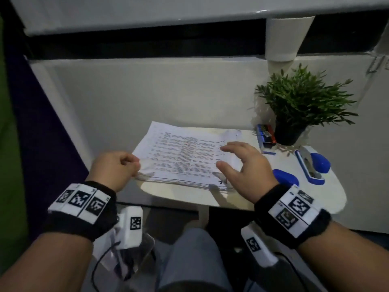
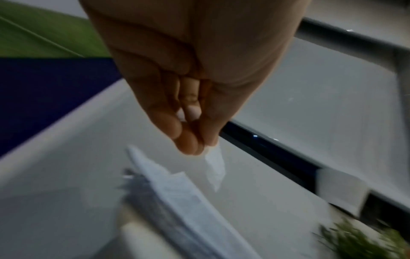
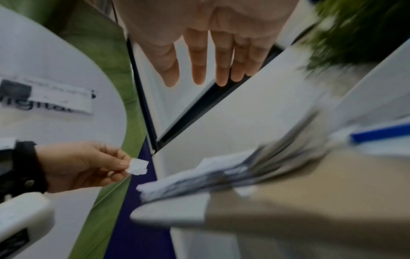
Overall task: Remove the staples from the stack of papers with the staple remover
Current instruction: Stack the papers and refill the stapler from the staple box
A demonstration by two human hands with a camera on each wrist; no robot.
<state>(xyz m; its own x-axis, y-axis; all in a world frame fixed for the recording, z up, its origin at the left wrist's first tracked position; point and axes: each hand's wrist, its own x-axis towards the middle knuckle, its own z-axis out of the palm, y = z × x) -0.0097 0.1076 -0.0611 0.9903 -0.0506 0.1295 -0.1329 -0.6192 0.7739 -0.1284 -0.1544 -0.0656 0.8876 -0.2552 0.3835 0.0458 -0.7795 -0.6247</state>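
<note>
Smooth white tabletop (image 1: 252, 199) — flat printed paper stack (image 1: 183, 157); left-hand fingers (image 3: 121, 163) pinching torn white scrap (image 3: 138, 166); right-hand fingers (image 1: 229, 147) spread wide.

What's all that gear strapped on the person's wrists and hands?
The hands themselves, left hand and right hand, are bare, with no gloves or sleeves. Each wrist wears a black band topped with white tiles printed with black square codes. A white box with its own code hangs below each wrist, trailing a thin black cable.

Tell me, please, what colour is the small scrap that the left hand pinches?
White. The scrap shows best in the right wrist view, pinched by the left hand.
</note>
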